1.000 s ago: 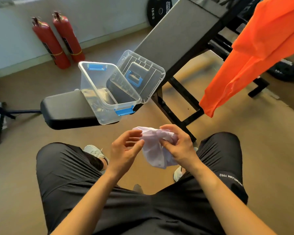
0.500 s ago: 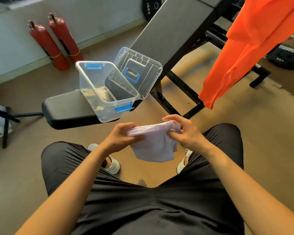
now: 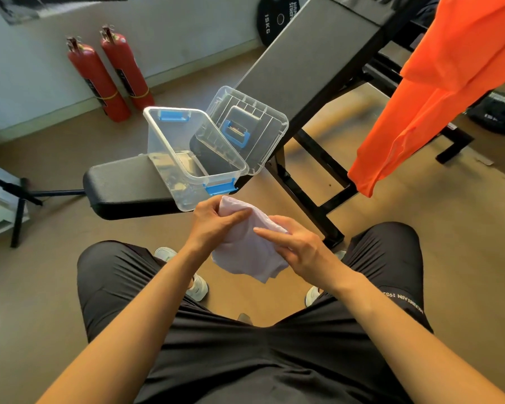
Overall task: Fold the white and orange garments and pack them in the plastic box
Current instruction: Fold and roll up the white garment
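Note:
A small white garment (image 3: 250, 252) hangs bunched between my hands just in front of the bench. My left hand (image 3: 213, 223) grips its upper left part, thumb across the cloth. My right hand (image 3: 292, 243) holds the right side, with the index finger lying straight across the fabric. The clear plastic box (image 3: 187, 147) with blue clips stands open on the black bench seat (image 3: 120, 185), right beyond my hands. Its clear lid (image 3: 263, 112) leans against the bench's back pad. The orange garment (image 3: 438, 83) hangs at the upper right.
The grey bench back pad (image 3: 309, 53) slopes up behind the box on a black frame (image 3: 312, 199). Two red fire extinguishers (image 3: 108, 74) stand by the wall. Weight plates (image 3: 277, 18) lie at the back and at the right (image 3: 499, 109). My legs are below.
My hands have drawn closer together and nearer to the box, bunching the white garment. The left hand now grips its top, and the right index finger lies across it.

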